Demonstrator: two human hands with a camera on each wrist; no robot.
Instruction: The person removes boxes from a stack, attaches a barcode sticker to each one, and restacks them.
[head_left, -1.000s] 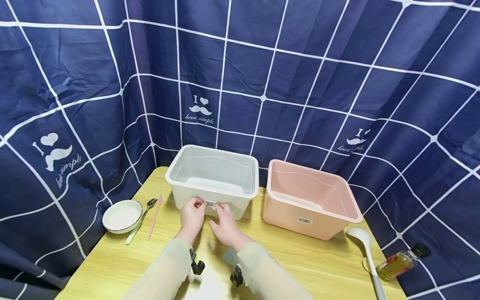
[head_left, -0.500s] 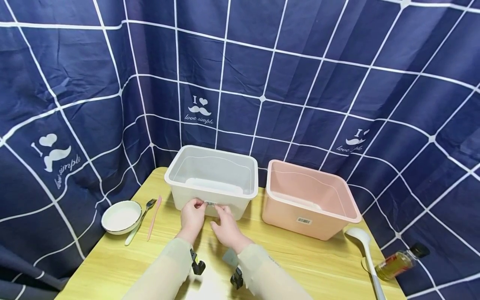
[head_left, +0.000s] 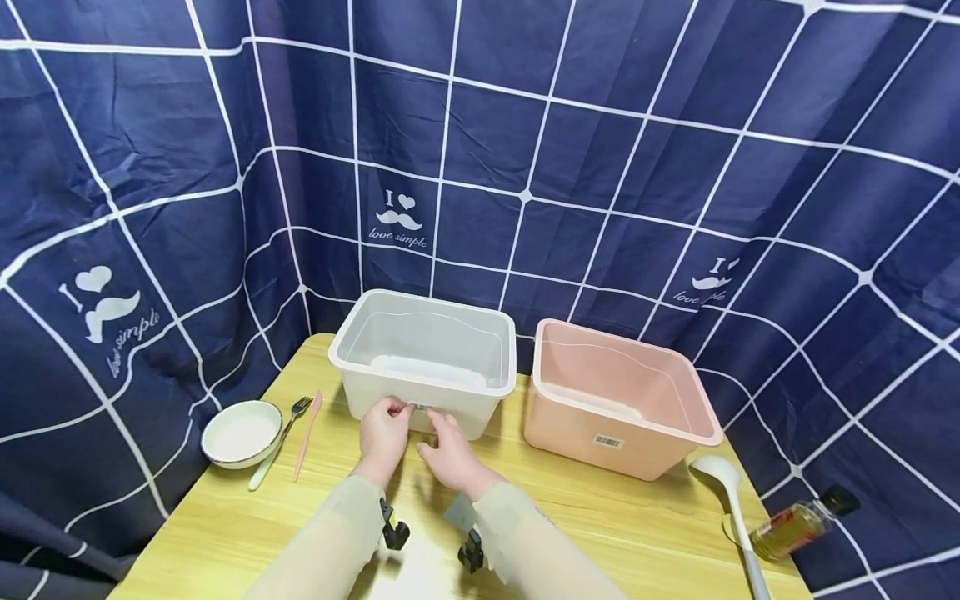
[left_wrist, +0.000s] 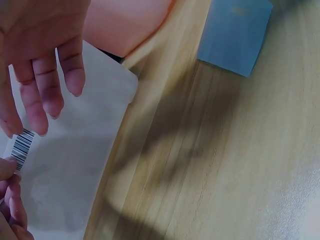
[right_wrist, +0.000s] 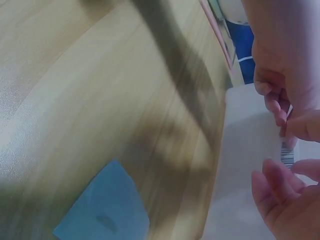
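- White barcode sticker point(left_wrist: 21, 148) with black bars, stuck on the near wall of the clear bin point(head_left: 424, 360) on the bench point(head_left: 615, 525).
- My left hand point(head_left: 385, 437) fingers pinch its edge, I think.
- My right hand point(head_left: 448, 452) fingers are loose, touching the bin wall beside it.

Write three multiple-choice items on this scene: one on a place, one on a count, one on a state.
1. Where is the white round bowl?
A. left of the translucent white plastic bin
B. inside the pink plastic bin
C. beside the oil bottle

2. How many bins stand on the wooden table?
A. one
B. two
C. three

3. What is the left hand doing?
A. lying flat
B. pinching the barcode sticker
C. holding a fork

Answers: 1 A, it sits by the table's left edge; 2 B, white and pink; 3 B, fingers pinch the sticker's end.
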